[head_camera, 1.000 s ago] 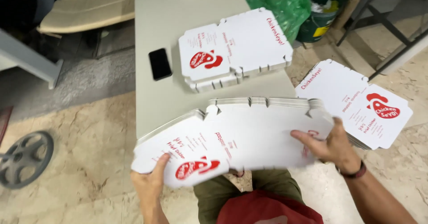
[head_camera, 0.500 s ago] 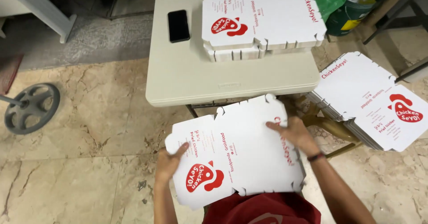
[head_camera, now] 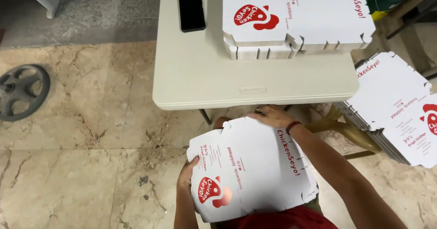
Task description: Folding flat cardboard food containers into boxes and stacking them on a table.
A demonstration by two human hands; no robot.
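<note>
A flat, unfolded white cardboard box blank [head_camera: 255, 169] with red printing and a red logo lies over my lap, below the near edge of the table. My left hand [head_camera: 187, 173] grips its left edge, thumb on top. Across the sheet, my right hand [head_camera: 271, 116] presses on its far edge, close under the table's rim; a dark band is on that wrist. Both hands hold the same sheet.
The beige folding table [head_camera: 205, 83] carries a stack of the same flat box blanks [head_camera: 296, 19] and a black phone [head_camera: 191, 10]. Another stack of blanks [head_camera: 400, 110] rests on a seat at the right. A grey metal wheel [head_camera: 22, 91] lies on the marble floor at left.
The box blank has come off the table's edge and down toward my lap. Both hands kept hold of it; my right hand shifted to its far edge.
</note>
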